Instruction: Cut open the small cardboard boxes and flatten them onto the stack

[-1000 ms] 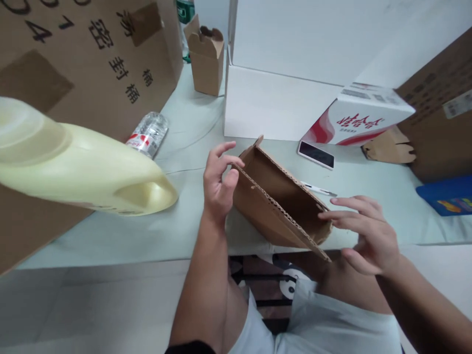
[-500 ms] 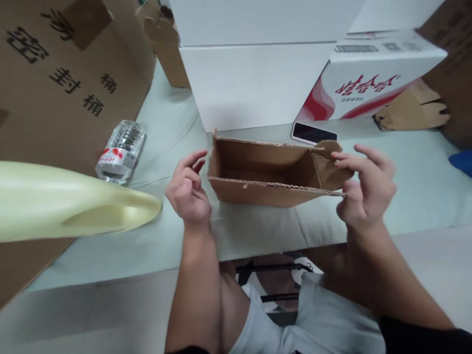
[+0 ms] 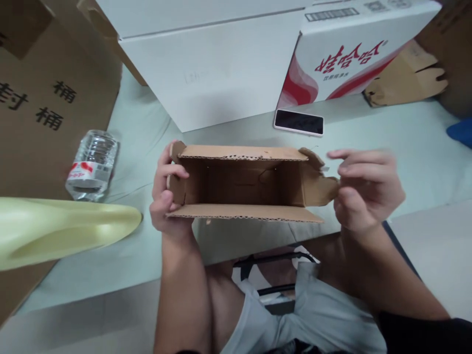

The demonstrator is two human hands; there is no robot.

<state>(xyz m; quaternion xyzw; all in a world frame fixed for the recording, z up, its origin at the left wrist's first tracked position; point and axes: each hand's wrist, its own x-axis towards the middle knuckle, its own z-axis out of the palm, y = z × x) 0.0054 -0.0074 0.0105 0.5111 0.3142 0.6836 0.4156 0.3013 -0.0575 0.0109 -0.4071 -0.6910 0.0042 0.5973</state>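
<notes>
An open brown cardboard box (image 3: 243, 214) stands in front of me, its inside facing up toward the camera and its flaps spread outward. My left hand (image 3: 169, 189) grips the box's left end, with fingers curled over the flap there. Beside the right end flap is my right hand (image 3: 368, 184), slightly blurred, with fingers apart and the thumb close to the flap's edge. Nothing is visible between those fingers. Behind the box lies a phone (image 3: 299, 122) with a dark screen on the pale green cloth surface (image 3: 401, 147).
White cartons (image 3: 221, 73) with red print stand at the back. At the left are a water bottle (image 3: 92, 164), a pale yellow smooth object (image 3: 73, 226) and a large brown carton (image 3: 22, 147). A cut cardboard piece (image 3: 405, 81) sits at the back right.
My left hand has closed on the box's left end. The box has tipped so more of its inside shows, and its long flaps stand outward. The camera view has shifted.
</notes>
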